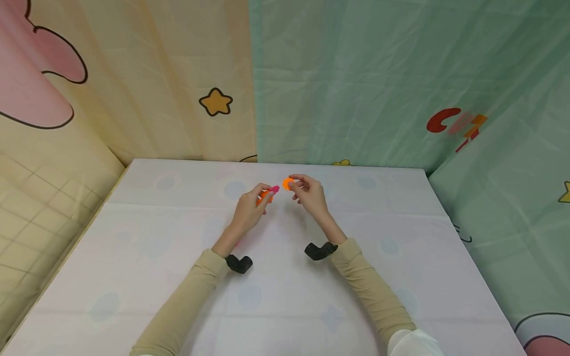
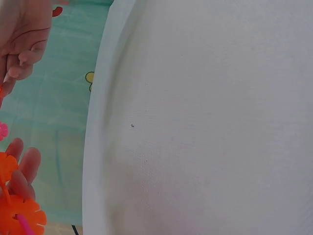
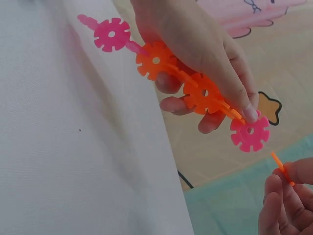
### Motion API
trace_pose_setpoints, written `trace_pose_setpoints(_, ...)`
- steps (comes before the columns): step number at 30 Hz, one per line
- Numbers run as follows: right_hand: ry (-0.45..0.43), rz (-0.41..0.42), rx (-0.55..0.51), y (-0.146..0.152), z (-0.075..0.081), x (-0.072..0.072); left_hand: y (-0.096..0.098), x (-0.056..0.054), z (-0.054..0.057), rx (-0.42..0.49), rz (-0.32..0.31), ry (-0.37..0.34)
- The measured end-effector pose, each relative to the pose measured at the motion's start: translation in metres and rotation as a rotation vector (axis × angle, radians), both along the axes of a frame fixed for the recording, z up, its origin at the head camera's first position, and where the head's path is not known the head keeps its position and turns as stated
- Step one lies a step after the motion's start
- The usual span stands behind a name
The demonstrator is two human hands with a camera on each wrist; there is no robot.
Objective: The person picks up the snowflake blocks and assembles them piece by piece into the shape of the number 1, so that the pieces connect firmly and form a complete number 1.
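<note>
My left hand grips a chain of slotted snowflake discs, pink and orange pieces joined edge to edge. In the right wrist view the chain runs slantwise under the palm, with a pink disc at the end near the thumb tip. At the other end hangs another pink disc with a further pink piece beyond it. Between thumb and fingertips my right hand pinches a single orange disc, seen edge-on in the right wrist view. A small gap separates this disc from the chain's pink end.
Both hands are above the far half of a table covered in a pale spotted cloth. Printed curtains hang behind it and at its sides. A black wrist mount sits on the left forearm, a similar mount on the right.
</note>
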State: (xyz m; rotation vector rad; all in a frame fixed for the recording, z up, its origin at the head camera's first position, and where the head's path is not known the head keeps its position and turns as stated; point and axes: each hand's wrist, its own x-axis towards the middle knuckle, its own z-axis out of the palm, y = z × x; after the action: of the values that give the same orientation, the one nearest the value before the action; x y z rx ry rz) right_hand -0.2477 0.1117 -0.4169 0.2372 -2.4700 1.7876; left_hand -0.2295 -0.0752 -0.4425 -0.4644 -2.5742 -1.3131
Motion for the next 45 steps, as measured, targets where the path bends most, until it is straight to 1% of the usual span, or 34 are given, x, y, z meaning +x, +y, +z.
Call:
trace_pose_setpoints(3,0.011,-0.001,-0.004,-0.001,0.001,0.0,0.001,0.0,0.0,-0.004,-0.012,0.001)
trace_pose_setpoints(9,0.031,0.002,0.001,-0.003,0.0,0.0,0.002,0.0,0.002,-0.018,-0.015,-0.012)
trace_pose_setpoints(23,0.032,-0.007,0.023,-0.006,0.001,0.002,0.005,0.001,0.005,-0.097,-0.012,0.038)
trace_pose_setpoints(28,0.07,0.0,0.029,-0.006,0.003,0.003,0.007,0.003,0.006,-0.097,-0.011,0.059)
trace_pose_setpoints(34,0.084,-0.015,0.05,-0.007,0.009,0.004,0.011,0.004,0.006,-0.093,0.011,0.097)
trace_pose_setpoints(39,0.067,-0.026,0.051,-0.004,0.013,0.002,0.017,0.006,0.008,-0.055,0.022,0.111)
trace_pose_setpoints(45,0.032,-0.023,0.033,0.002,0.016,0.001,0.025,0.008,0.011,-0.021,0.025,0.096)
